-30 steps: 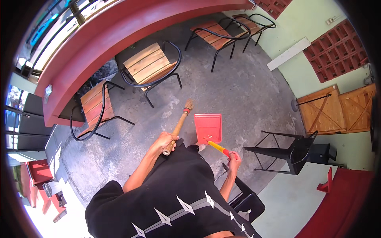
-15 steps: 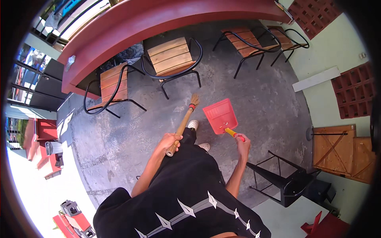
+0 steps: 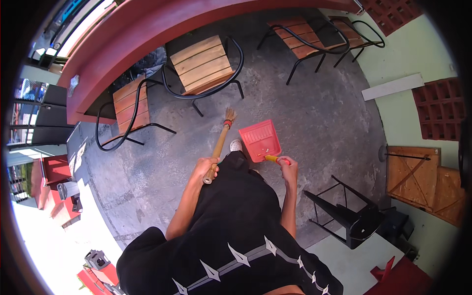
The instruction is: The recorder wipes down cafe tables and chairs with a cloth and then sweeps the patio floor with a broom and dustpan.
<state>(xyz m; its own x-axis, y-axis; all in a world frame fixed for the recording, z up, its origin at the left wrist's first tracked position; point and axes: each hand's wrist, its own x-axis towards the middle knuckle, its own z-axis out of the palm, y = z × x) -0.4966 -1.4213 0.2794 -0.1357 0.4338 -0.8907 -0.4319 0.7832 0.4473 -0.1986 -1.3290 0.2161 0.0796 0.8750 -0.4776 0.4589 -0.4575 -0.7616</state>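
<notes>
My left hand [image 3: 206,169] is closed round the upper part of a wooden broom handle. The broom [image 3: 222,140] slants away from me, its straw bristles pointing forward near the floor and a red band above them. My right hand [image 3: 288,169] grips the yellow-and-red handle of a dustpan. The pink-red dustpan [image 3: 260,139] lies ahead of my feet, to the right of the bristles and apart from them. A few small pale bits sit in the pan near its handle. Whether the pan touches the floor I cannot tell.
Ahead stand wooden-slat chairs with black metal frames, one light [image 3: 202,66], one at left [image 3: 131,105], others at far right [image 3: 297,39]. A red counter [image 3: 147,42] curves behind them. A black stool [image 3: 356,221] and wooden panels [image 3: 413,172] are at right. The floor [image 3: 324,123] is grey concrete.
Broom, dustpan and both hands have shifted slightly left in the picture. My view has moved forward a little, and the chairs appear nearer. Both hands keep their grips.
</notes>
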